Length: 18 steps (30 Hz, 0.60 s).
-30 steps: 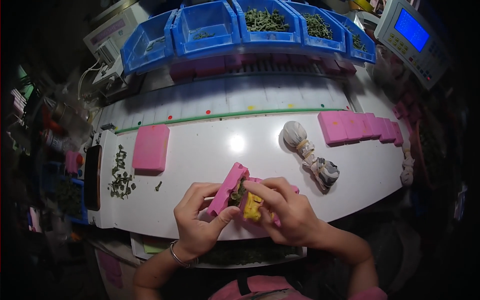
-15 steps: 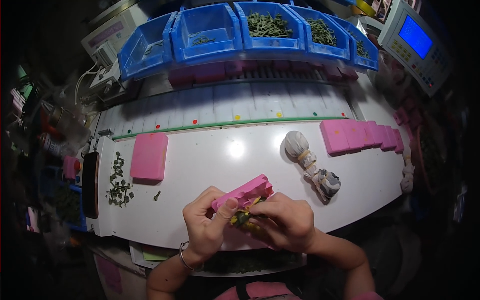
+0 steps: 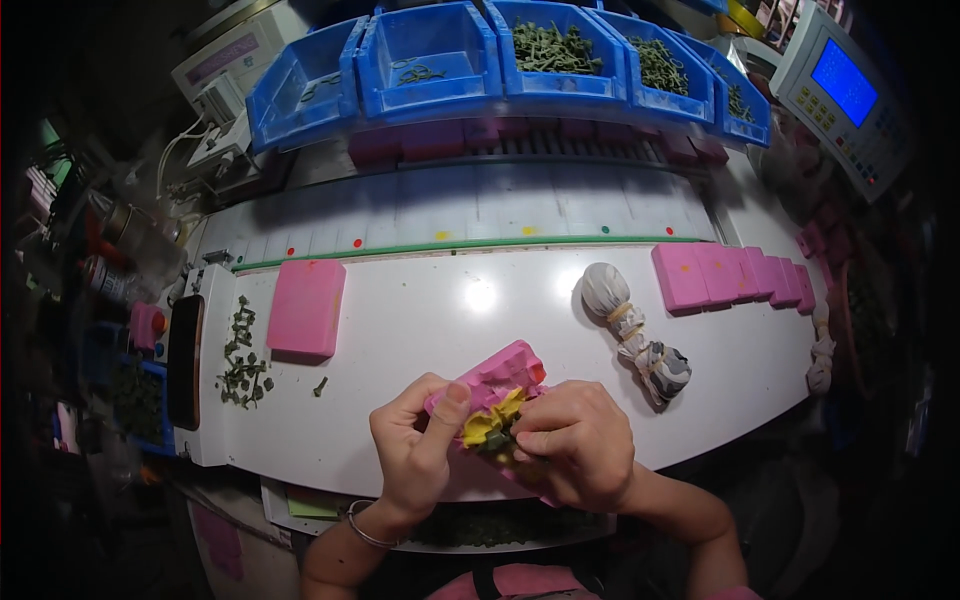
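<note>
My left hand (image 3: 415, 435) is closed around a pink rubber mold (image 3: 510, 368), thumb over its near edge. The mold is spread apart, and its inner face is bumpy, with a small red spot. Yellow inner parts (image 3: 481, 425) show between its halves. My right hand (image 3: 580, 445) is closed, thumb and fingers pinched at a small dark green piece (image 3: 496, 441) among the yellow parts. My right fingertips partly hide that piece. Below, a lower pink flap of the mold extends under my right hand. Both hands are above the near middle of the white table (image 3: 430, 310).
A pink block (image 3: 306, 308) and scattered green pieces (image 3: 243, 360) lie at left, beside a phone (image 3: 184, 362). A cloth-wrapped bundle (image 3: 630, 335) and a row of pink blocks (image 3: 685, 277) are at right. Blue bins (image 3: 430, 60) line the back, near a control panel (image 3: 840, 95).
The mold has been opened wider, so more of its bumpy inner face and the yellow parts shows. My right fingers have drawn slightly to the right. The whole view has shifted a little.
</note>
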Available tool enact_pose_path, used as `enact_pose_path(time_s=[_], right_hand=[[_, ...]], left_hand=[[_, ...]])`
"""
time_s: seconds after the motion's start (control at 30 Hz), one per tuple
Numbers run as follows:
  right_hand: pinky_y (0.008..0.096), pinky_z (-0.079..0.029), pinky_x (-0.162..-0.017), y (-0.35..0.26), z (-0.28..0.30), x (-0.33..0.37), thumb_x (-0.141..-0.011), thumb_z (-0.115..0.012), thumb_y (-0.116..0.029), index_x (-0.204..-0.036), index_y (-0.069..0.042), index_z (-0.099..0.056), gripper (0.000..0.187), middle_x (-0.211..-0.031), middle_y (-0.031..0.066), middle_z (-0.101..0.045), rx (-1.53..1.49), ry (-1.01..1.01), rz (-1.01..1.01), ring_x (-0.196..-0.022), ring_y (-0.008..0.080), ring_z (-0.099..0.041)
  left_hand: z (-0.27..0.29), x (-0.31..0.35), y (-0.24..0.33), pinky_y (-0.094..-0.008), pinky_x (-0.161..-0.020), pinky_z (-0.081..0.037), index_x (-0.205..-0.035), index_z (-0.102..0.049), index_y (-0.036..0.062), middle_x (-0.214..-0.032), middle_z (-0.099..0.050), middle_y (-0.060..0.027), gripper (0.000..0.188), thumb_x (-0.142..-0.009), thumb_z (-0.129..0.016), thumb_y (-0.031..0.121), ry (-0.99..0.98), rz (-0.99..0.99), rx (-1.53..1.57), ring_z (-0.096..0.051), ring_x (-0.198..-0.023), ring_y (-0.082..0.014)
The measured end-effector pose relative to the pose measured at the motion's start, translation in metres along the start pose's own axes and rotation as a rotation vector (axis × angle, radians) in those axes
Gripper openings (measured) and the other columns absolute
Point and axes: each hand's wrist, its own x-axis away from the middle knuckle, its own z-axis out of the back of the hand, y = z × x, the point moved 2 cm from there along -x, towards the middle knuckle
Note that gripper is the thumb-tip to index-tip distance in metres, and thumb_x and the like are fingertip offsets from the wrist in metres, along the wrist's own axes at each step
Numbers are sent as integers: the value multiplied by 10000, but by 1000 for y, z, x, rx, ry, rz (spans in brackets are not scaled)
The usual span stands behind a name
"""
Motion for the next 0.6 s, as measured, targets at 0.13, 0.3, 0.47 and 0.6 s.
enact_pose_path(time_s=[0.13, 0.3, 0.47, 0.6], right_hand=[[345, -482, -689, -5, 1, -2, -659, -724, -26, -868, -42, -576, 257, -841, 76, -624, 53, 1, 20, -721, 245, -591], [335, -491, -646, -7, -3, -2, -677, -736, -54, -855, -34, -602, 224, -814, 78, -625, 74, 38, 67, -698, 237, -586], [330, -490, -679, -12, -6, -5, -675, -745, -80, -914, -39, -616, 275, -867, 79, -620, 109, 6, 50, -746, 242, -589], [349, -481, -732, -13, -3, -9, -633, -766, -79, -1100, -40, -566, 509, -1039, 119, -589, 124, -4, -222, -857, 297, -583]], left_hand=[[1, 0, 0, -187, -545, -307, -724, -571, -20, -638, -479, 54, 293, -926, -566, 192, 29, 10, -8, -378, -614, -25], [7, -1, -8, -190, -541, -297, -721, -567, -19, -643, -466, 65, 321, -941, -540, 213, 89, 44, 49, -358, -616, -19], [3, -3, -8, -190, -537, -295, -724, -566, -22, -642, -464, 66, 323, -943, -540, 213, 164, 44, 84, -354, -612, -23], [11, -5, -13, -190, -527, -300, -734, -573, -27, -638, -475, 62, 327, -940, -548, 226, 159, 5, 20, -365, -597, -25]])
